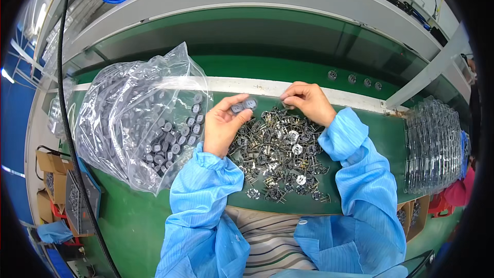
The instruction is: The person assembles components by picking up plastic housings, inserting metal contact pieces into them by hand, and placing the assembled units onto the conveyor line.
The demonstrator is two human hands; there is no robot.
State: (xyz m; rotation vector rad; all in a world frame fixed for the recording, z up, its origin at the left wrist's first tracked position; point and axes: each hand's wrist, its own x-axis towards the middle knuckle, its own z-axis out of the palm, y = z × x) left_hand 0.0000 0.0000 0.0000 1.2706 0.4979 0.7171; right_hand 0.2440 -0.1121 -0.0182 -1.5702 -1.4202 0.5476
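Observation:
Between the thumb and fingers of my left hand [221, 126] are a couple of grey round plastic caps [244, 105], held above the pile's left edge. My right hand [311, 103] is closed in a pinch over the far side of the pile; a small dark bit shows at its fingertips, too small to name. Below both hands lies a heap of small metal-pinned parts [280, 149], dark and silvery, some with round plates. To the left, a clear plastic bag [123, 118] lies with its mouth toward me, full of grey caps, several of them spilling at its opening.
The green table [370, 175] carries a stack of clear plastic trays [434, 146] at the right. Several small round parts [352, 79] stand in a row beyond the white strip [257, 86]. A black cable [63, 98] hangs at the left, near cardboard boxes [59, 190].

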